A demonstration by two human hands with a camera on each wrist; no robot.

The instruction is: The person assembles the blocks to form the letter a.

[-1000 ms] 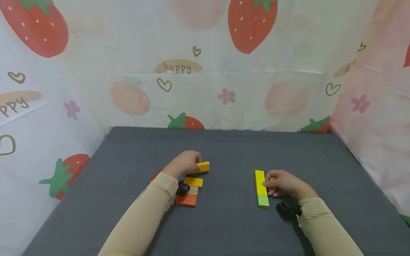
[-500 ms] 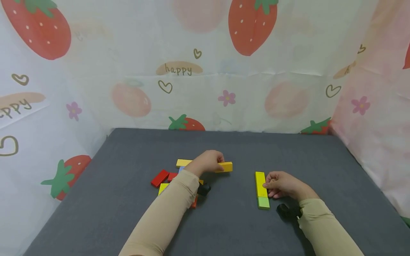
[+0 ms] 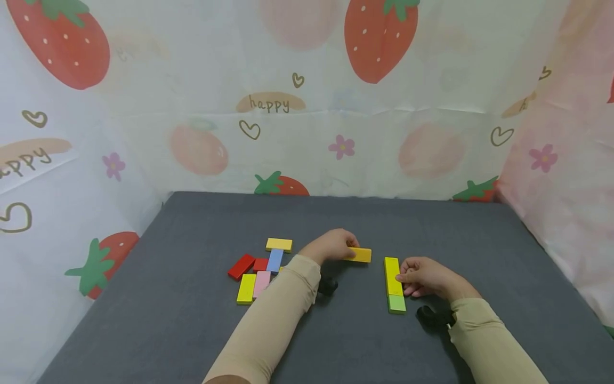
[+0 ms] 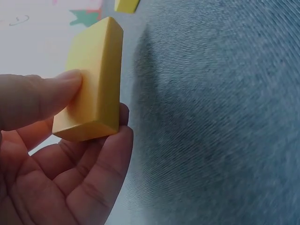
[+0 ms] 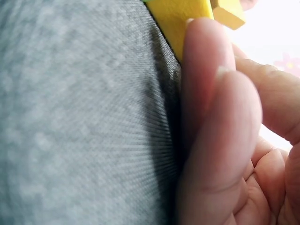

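Note:
My left hand [image 3: 334,246] pinches an orange-yellow wooden block [image 3: 361,255] between thumb and fingers. In the left wrist view the same block [image 4: 91,86] appears close up, with a shadow on the cloth beside it. To its right, a long yellow block [image 3: 392,276] lies lengthwise, with a light green block [image 3: 397,304] at its near end. My right hand [image 3: 426,278] rests at the yellow block's right side, thumb at its edge and fingers curled beside it. The right wrist view has those fingertips against the yellow block [image 5: 180,21]; their far side is hidden.
Left of my left forearm lies a loose cluster: a pale yellow block [image 3: 279,245], a blue block [image 3: 275,261], a red block [image 3: 241,266], a pink block [image 3: 261,284] and a yellow block [image 3: 246,289]. The forearm hides others. Printed curtains surround the dark grey table [image 3: 144,330].
My left hand has carried the orange-yellow block rightward, away from the cluster and close to the long yellow block. My right hand stays in place.

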